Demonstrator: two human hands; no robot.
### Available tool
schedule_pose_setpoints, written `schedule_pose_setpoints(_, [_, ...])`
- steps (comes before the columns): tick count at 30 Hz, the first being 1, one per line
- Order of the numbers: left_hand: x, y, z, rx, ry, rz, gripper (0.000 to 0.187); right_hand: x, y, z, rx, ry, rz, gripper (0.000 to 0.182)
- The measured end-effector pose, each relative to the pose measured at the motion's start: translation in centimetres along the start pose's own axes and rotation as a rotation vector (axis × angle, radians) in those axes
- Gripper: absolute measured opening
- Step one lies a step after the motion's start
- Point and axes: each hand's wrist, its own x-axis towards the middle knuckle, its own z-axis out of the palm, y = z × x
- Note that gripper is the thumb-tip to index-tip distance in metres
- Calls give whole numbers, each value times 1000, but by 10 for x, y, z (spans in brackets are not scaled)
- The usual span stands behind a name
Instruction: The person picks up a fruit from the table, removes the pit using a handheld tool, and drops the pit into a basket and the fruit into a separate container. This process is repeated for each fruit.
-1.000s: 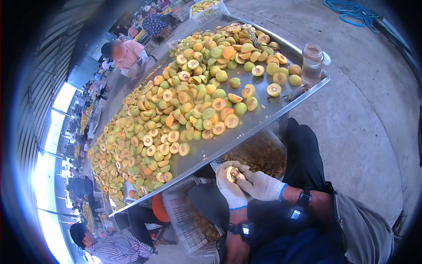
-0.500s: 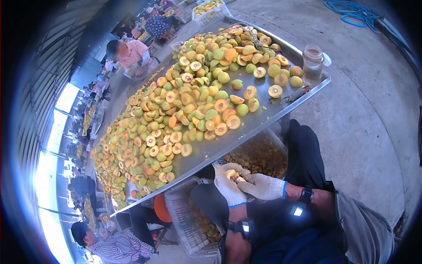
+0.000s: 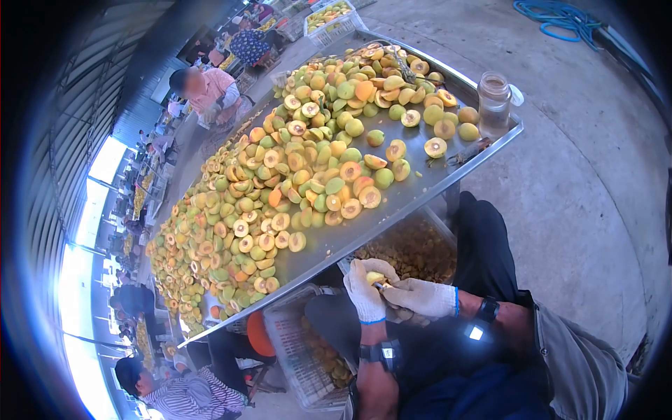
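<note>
My left hand [image 3: 365, 297], in a white knit glove, is closed around a yellow peach piece [image 3: 375, 277]. My gloved right hand [image 3: 423, 297] meets it from the right, fingers pinched against the fruit. A small dark, shiny bit shows between the fingertips; I cannot make out what it is. Both hands are above my lap, just below the near edge of a metal table [image 3: 427, 183]. Behind them, under the table, a crate [image 3: 442, 227] holds many brownish pieces. Halved peaches [image 3: 308, 164] cover much of the tabletop in a large heap.
A clear jar [image 3: 494, 105] stands at the table's right corner, beside a dark-handled tool [image 3: 467, 151]. Left of my knees is a white plastic crate [image 3: 294, 350] with fruit pieces. Co-workers sit along the left side. A blue hose [image 3: 560, 21] lies on the floor.
My fingers have shifted on the peach piece, and it now shows smaller between the gloves. The right hand has tilted slightly. The table and heap look the same.
</note>
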Motion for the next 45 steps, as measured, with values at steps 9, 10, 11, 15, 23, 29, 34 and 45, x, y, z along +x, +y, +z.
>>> schedule_pose_setpoints(9, [6, 0, 0, -91, -155, 30, 74, -8, -5, -1, 19, -27, 3, 49])
schedule_pose_setpoints(10, [5, -1, 0, -92, -155, 29, 74, -9, -5, -1, 4, -14, -4, 48])
schedule_pose_setpoints(11, [5, -1, 1, -65, -133, 38, 73, -10, -6, -2, 4, -13, -2, 48])
schedule_pose_setpoints(15, [4, 4, 1, 91, -128, 45, 71, -12, -7, -8, 151, -139, 47, 51])
schedule_pose_setpoints(23, [-1, -3, 13, -19, 102, -108, 71, -2, 8, -10, -10, -14, -7, 47])
schedule_pose_setpoints(29, [8, 4, 3, 139, -148, 16, 71, -9, 0, -25, 211, -139, 63, 45])
schedule_pose_setpoints(34, [13, 12, 0, 152, -329, -45, 71, -7, 7, -28, 358, -297, 111, 40])
schedule_pose_setpoints(45, [18, 0, -10, 77, -532, -114, 73, -1, 19, -35, 353, -322, 135, 44])
